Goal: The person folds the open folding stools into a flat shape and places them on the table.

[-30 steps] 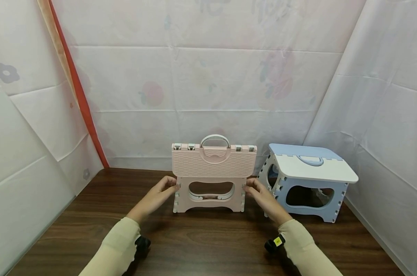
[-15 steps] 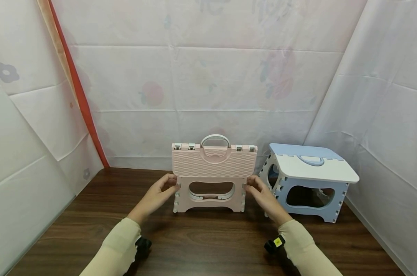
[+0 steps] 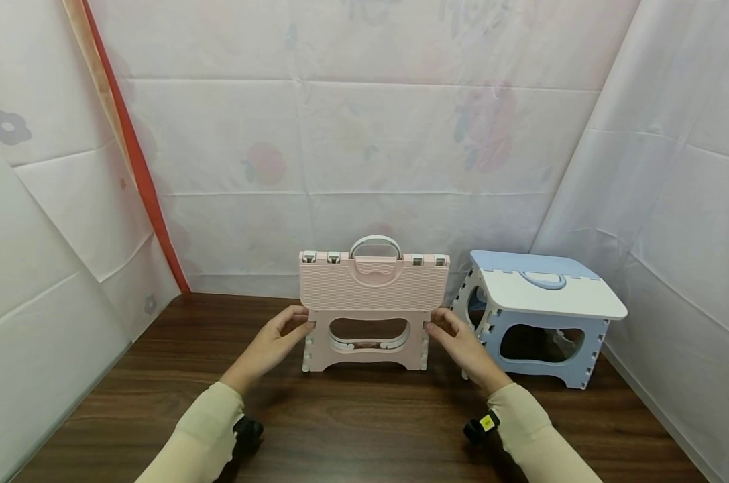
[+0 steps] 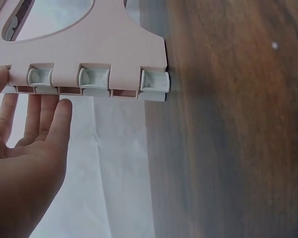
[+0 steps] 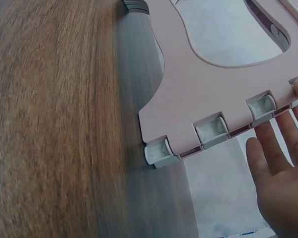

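A pink folding stool, folded flat, stands upright on the dark wooden table with its white handle on top. My left hand touches its left leg edge with straight fingers. My right hand touches the right leg edge, its fingers straight too. The wrist views show the stool's notched pink edge beside each palm. Neither hand curls round the stool.
A blue and white folding stool stands unfolded at the right, close to my right hand. White sheets hang behind and at both sides, with a red-orange strip at the back left. Bare table lies in front of the stool.
Almost nothing differs: both hands stay at the pink stool's leg edges, with only a slight shift of the fingers.
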Available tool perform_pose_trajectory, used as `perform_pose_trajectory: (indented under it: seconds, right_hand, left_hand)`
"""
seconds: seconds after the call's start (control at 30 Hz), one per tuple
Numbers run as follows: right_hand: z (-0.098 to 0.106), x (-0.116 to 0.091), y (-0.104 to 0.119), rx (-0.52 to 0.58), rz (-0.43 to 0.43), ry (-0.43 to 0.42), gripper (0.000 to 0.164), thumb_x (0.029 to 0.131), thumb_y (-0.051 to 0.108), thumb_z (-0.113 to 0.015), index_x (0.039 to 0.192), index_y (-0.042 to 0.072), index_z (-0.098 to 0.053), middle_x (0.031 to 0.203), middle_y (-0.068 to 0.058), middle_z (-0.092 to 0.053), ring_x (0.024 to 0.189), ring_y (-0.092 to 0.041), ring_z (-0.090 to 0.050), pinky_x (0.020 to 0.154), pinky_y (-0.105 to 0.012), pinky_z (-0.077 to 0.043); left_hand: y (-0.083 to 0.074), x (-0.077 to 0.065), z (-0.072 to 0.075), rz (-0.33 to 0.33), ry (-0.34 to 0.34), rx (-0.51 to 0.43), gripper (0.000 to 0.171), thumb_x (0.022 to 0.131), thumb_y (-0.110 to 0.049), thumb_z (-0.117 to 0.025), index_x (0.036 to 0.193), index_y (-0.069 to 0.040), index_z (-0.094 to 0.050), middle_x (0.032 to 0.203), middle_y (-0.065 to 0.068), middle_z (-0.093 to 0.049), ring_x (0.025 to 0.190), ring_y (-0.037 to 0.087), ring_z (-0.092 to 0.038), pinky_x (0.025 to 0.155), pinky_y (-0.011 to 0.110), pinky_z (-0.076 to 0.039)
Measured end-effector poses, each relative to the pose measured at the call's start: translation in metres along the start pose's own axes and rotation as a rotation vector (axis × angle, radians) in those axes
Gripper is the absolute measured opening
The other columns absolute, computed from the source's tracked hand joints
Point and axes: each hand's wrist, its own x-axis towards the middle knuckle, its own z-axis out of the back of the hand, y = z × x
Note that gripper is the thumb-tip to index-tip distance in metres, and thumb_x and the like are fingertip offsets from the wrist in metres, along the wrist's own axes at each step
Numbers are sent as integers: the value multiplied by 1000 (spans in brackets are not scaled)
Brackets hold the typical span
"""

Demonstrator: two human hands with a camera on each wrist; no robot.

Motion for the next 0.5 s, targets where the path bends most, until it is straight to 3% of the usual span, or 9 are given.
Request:
perform_pose_trajectory:
  seconds: [0.37,0.5]
  right_hand:
    - [-1,1,-3,3,67,-9,33,104,27,-58,128,4,-54,127,-15,-57,121,-27,-53,106,-61,-35]
    - [-1,0,-1,3,60,3,35,104,28,-58,129,4,-53,128,-14,-56,121,-25,-53,107,-57,-36]
  left_hand:
    - [0,-2,-1,-11,-8,-24,34,103,-31,-60,129,-10,-58,124,12,-61,110,24,-59,94,42,-47]
    - [1,-2,-1,-7,-10,-27,35,103,-32,-59,130,-10,-57,126,12,-61,112,25,-58,96,44,-46]
